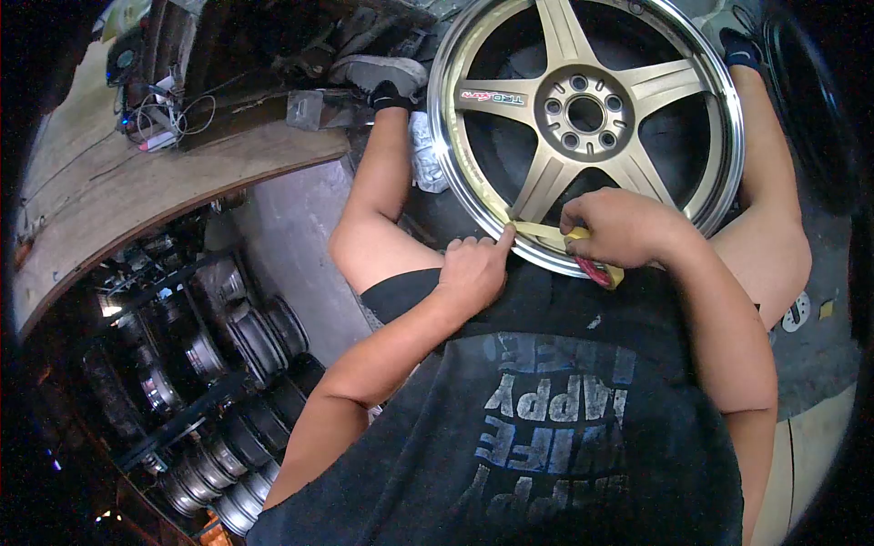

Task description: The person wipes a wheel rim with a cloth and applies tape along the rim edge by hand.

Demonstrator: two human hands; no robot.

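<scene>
A bronze five-spoke wheel rim (pixel 630 164) with a polished lip lies between my legs. Yellow masking tape runs along the inner edge of the lip on its left side. My right hand (pixel 628 227) grips a roll of masking tape (pixel 612 273) with a reddish core, over the near part of the rim. From the roll a strip of tape (pixel 542 231) stretches left to the lip. My left hand (pixel 478 266) presses the strip against the rim with its extended index finger; the other fingers are curled.
A wooden bench (pixel 264 164) curves along the left, bearing a tangle of cables (pixel 168 114). Below it, several wheel rims (pixel 205 350) stand on a rack. A black tire (pixel 810 109) is at the far right. A crumpled silvery wrapper (pixel 426 155) lies beside the rim.
</scene>
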